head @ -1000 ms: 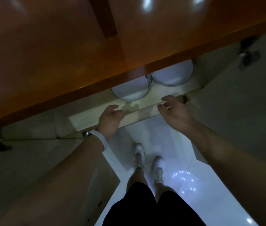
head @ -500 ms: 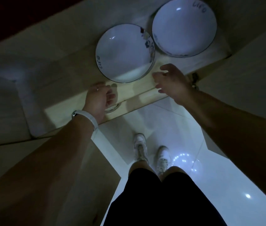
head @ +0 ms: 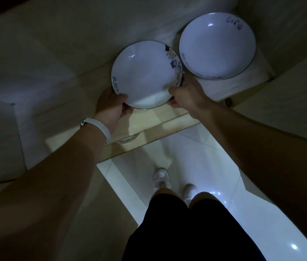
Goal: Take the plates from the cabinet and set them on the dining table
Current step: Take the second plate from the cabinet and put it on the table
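Observation:
Two white plates with dark rims stand on a pale wooden cabinet shelf [head: 167,117]. The near plate [head: 145,76] has a flower print on its right rim and small writing on its left. My left hand [head: 111,106] grips its lower left rim, and my right hand [head: 184,93] grips its lower right rim. The second plate [head: 217,46] lies further back to the right, touching or almost touching the first, with nothing holding it.
The cabinet's pale inner walls [head: 45,44] close in on the left and back, and an open door panel [head: 290,87] stands on the right. A lower shelf shows another dish edge [head: 128,139]. White tiled floor [head: 196,157] and my feet are below.
The view dropped from the dark wood top into the cabinet. Both hands moved from the shelf's front edge up to the near plate and closed on its rim.

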{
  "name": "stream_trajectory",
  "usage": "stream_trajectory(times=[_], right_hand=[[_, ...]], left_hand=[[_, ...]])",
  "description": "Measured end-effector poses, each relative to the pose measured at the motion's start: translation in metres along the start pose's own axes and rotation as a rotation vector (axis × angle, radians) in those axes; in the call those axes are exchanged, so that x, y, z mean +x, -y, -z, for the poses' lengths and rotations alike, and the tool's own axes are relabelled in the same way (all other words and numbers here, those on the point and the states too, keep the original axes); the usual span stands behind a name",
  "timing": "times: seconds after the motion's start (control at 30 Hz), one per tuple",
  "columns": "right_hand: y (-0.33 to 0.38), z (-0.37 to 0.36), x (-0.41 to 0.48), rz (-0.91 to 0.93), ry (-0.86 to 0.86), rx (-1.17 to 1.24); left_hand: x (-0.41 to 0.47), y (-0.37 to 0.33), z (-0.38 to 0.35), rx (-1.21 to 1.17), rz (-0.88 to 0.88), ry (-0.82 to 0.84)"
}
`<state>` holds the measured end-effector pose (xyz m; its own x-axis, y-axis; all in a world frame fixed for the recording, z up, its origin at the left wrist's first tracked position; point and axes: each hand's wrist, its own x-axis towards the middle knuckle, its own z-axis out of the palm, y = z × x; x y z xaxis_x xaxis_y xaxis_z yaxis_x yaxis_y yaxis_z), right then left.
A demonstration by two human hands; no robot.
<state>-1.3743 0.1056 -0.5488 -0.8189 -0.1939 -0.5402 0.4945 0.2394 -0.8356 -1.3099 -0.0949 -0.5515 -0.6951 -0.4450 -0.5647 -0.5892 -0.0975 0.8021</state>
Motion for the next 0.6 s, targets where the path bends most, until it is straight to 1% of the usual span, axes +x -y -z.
stream_trajectory(times=[0.1,0.23,0.43,0.6], right_hand=[[-0.001,0.001,0.0,0.0,0.009,-0.014],[-0.003,0.001,-0.009,-0.031,-0.022,-0.019],[0.0,0.013,-0.049,-0.029,0.002,0.005],[0.011,0.038,-0.102,-0.033,0.032,0.066]], left_hand=[[-0.003,-0.001,-0.001,-0.018,0.002,0.019],[-0.015,-0.001,-0.002,-0.081,-0.004,0.017],[-0.057,-0.003,-0.003,-0.147,0.022,0.001],[-0.111,-0.015,-0.01,-0.264,0.128,-0.005]])
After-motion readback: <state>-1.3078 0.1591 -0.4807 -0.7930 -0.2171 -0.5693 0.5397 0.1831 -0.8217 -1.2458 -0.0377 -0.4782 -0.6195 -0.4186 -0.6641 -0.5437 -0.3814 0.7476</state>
